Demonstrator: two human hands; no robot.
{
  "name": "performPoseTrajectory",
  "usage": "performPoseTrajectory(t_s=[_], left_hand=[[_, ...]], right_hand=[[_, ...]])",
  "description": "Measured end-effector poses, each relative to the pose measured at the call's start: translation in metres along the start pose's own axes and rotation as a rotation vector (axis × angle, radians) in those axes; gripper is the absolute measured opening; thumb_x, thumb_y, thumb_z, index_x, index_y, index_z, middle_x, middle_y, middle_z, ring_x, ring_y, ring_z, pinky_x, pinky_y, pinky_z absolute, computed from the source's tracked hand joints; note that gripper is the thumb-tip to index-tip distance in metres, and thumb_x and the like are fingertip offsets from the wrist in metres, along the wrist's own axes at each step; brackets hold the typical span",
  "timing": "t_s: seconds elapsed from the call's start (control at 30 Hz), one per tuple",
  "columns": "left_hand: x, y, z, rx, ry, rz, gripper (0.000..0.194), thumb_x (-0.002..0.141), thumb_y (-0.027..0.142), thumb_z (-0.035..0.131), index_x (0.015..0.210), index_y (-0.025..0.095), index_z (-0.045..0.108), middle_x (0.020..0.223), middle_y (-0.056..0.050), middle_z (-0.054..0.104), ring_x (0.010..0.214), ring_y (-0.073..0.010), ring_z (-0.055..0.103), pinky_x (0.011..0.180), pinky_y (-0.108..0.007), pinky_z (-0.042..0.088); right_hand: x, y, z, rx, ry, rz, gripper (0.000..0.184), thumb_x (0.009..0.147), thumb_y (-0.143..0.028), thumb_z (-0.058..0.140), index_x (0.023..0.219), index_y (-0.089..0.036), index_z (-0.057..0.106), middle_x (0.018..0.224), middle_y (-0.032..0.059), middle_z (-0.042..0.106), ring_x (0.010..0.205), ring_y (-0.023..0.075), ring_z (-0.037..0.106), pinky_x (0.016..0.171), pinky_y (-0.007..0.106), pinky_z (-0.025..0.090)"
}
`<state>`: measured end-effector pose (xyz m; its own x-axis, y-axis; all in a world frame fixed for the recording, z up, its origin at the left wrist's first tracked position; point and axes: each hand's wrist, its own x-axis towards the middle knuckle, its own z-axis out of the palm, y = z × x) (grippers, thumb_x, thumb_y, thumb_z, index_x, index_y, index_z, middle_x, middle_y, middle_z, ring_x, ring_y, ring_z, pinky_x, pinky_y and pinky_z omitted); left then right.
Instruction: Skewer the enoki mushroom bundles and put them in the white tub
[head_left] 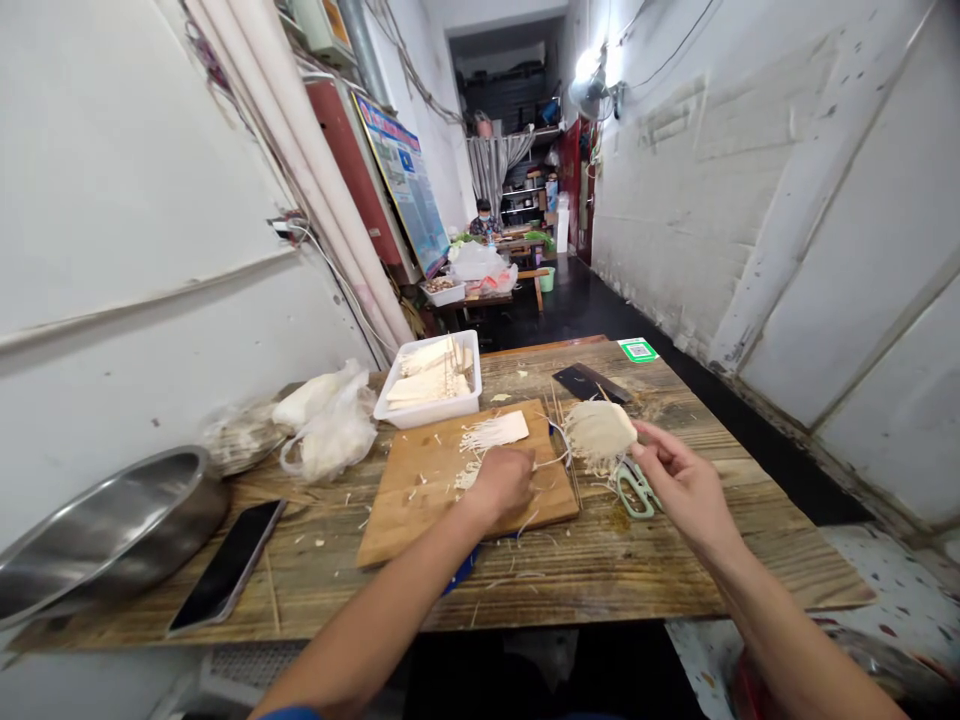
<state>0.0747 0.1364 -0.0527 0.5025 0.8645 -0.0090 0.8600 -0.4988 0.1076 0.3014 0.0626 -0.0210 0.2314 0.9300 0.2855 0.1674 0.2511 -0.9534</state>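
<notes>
My left hand (502,485) rests closed on the wooden cutting board (420,490), pressed over a small bunch of enoki mushroom strands whose ends stick out beside it. A flat bundle of enoki (496,432) lies on the board just beyond that hand. My right hand (679,480) is off the board to the right, fingers pinching a wide clump of enoki (598,430) held just above the wooden table (675,570). Green-handled scissors (636,490) lie under my right hand.
A white tray of skewered enoki (431,380) stands behind the board. Plastic bags (326,425), a steel basin (112,525) and a black phone (229,565) sit at the left. A cleaver (589,382) and bamboo skewers (559,415) lie at the right. A seated person (484,222) is far down the corridor.
</notes>
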Motion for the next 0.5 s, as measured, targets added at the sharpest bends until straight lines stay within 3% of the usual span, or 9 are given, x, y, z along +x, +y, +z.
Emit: performPoseTrajectory(t_s=[0.07, 0.13, 0.2, 0.3, 0.37, 0.5], left_hand=[[0.002, -0.004, 0.001, -0.032, 0.035, -0.055, 0.025, 0.072, 0.017, 0.051, 0.09, 0.01, 0.066, 0.087, -0.02, 0.069, 0.089, -0.0328, 0.063, 0.081, -0.041, 0.043], [0.005, -0.012, 0.0, -0.089, 0.072, -0.105, 0.024, 0.073, 0.018, 0.05, 0.087, 0.01, 0.068, 0.088, -0.02, 0.069, 0.09, -0.033, 0.063, 0.081, -0.041, 0.043], [0.01, -0.024, -0.004, -0.176, 0.103, -0.141, 0.025, 0.072, 0.018, 0.05, 0.086, 0.011, 0.069, 0.089, -0.018, 0.07, 0.089, -0.0307, 0.063, 0.078, -0.037, 0.044], [0.017, -0.048, -0.016, -0.351, 0.133, -0.17, 0.025, 0.069, 0.017, 0.05, 0.081, 0.014, 0.072, 0.083, -0.01, 0.072, 0.078, -0.0242, 0.064, 0.07, -0.03, 0.044], [0.02, -0.065, -0.024, -0.484, 0.159, -0.182, 0.027, 0.067, 0.017, 0.049, 0.078, 0.014, 0.072, 0.075, -0.006, 0.071, 0.07, -0.021, 0.063, 0.063, -0.027, 0.043], [0.018, -0.086, -0.037, -0.765, 0.252, -0.19, 0.031, 0.067, 0.023, 0.047, 0.081, 0.012, 0.072, 0.075, -0.004, 0.071, 0.067, -0.0185, 0.061, 0.06, -0.025, 0.043]], right_hand=[[-0.004, -0.007, -0.001, 0.091, -0.08, 0.018, 0.06, 0.082, -0.04, 0.062, 0.136, -0.024, 0.042, 0.067, -0.0038, 0.051, 0.052, 0.0094, 0.04, 0.046, 0.022, 0.032], [-0.006, -0.014, 0.0, 0.169, -0.163, 0.023, 0.067, 0.084, -0.038, 0.06, 0.143, -0.032, 0.029, 0.072, -0.0043, 0.051, 0.05, 0.0081, 0.036, 0.044, 0.021, 0.028], [-0.006, -0.017, 0.003, 0.162, -0.231, -0.006, 0.055, 0.084, -0.038, 0.059, 0.137, -0.033, 0.041, 0.082, -0.0015, 0.054, 0.055, 0.0084, 0.039, 0.047, 0.022, 0.03], [0.0, -0.015, 0.014, 0.023, -0.235, -0.105, 0.029, 0.083, -0.04, 0.059, 0.106, -0.024, 0.068, 0.092, 0.0036, 0.057, 0.073, 0.0135, 0.05, 0.059, 0.025, 0.039], [0.006, -0.007, 0.027, -0.073, -0.176, -0.157, 0.027, 0.082, -0.041, 0.058, 0.095, -0.021, 0.072, 0.09, 0.0053, 0.059, 0.079, 0.017, 0.052, 0.065, 0.028, 0.042], [0.022, 0.012, 0.067, -0.141, -0.052, -0.18, 0.031, 0.077, -0.042, 0.06, 0.089, -0.017, 0.073, 0.077, 0.0059, 0.056, 0.07, 0.018, 0.05, 0.064, 0.031, 0.042]])
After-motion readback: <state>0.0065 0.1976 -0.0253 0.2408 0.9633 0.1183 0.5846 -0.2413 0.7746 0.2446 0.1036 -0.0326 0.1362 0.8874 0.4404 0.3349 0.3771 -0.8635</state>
